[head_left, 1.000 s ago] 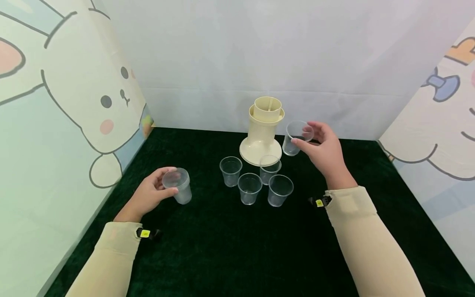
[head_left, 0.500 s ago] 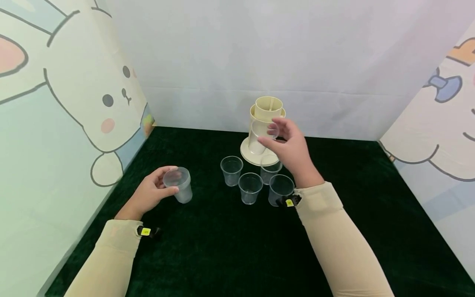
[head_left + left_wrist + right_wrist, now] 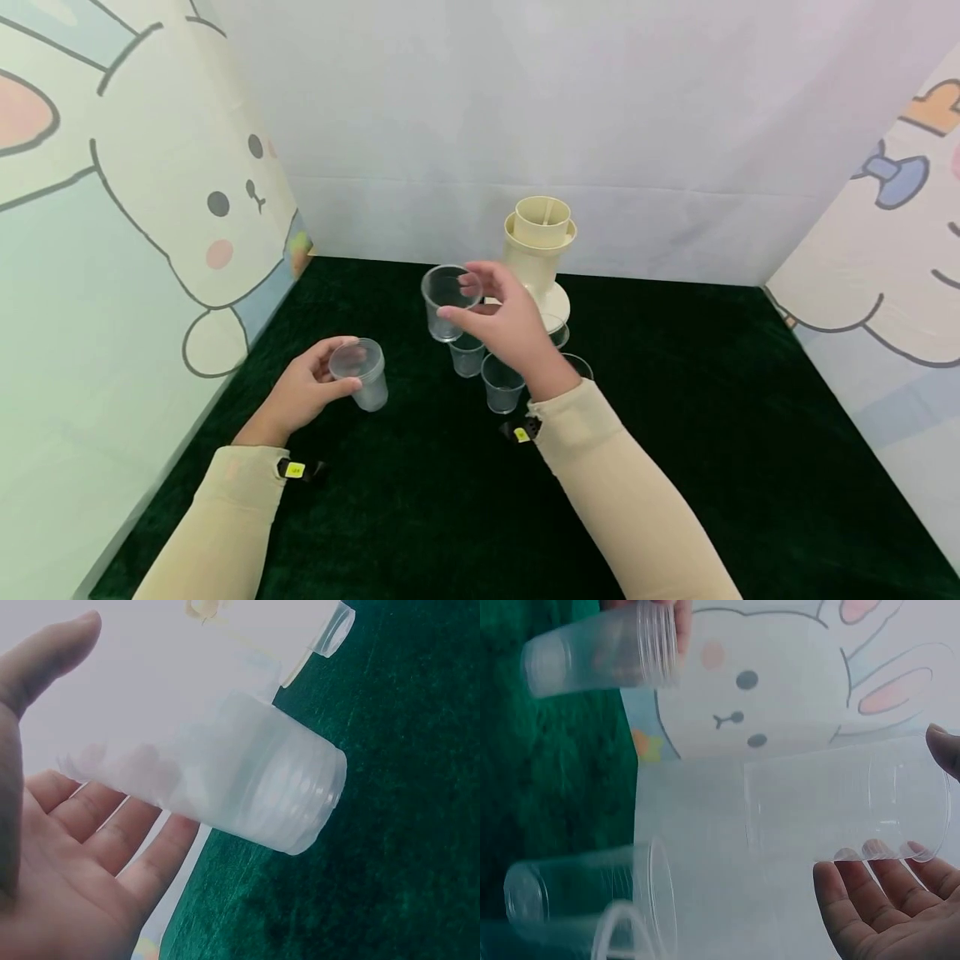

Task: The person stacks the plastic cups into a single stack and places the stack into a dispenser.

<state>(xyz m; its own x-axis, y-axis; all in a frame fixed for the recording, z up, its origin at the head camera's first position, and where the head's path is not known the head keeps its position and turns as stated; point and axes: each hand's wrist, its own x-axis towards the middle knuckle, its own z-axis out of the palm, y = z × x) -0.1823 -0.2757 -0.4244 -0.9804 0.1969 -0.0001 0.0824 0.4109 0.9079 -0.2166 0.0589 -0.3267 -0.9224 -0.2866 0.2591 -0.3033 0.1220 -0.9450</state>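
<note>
My left hand [image 3: 303, 387] grips a stack of nested clear plastic cups [image 3: 369, 387], tilted slightly, on the left side. In the right wrist view the stacked rims show as several close rings. My right hand [image 3: 517, 325] holds a single clear plastic cup [image 3: 441, 321] between thumb and fingers, raised in the air. That cup hangs above and just behind a standing cup [image 3: 468, 360], hiding part of its rim. Nearer stands another clear cup [image 3: 501, 390]. Two more, a rear cup [image 3: 558, 332] and a front cup [image 3: 581, 365], are mostly hidden by my right hand and wrist.
A cream cylindrical holder [image 3: 532, 271] with a round base stands behind the cups, partly covered by my right hand. Dark green cloth [image 3: 420, 500] covers the table. A white backdrop [image 3: 405, 217] rises at the back edge, with cartoon-printed panels at both sides.
My right hand has carried its cup leftward, from right of the cream holder across its front to over the left standing cup. The left hand and its stack stay nearly still.
</note>
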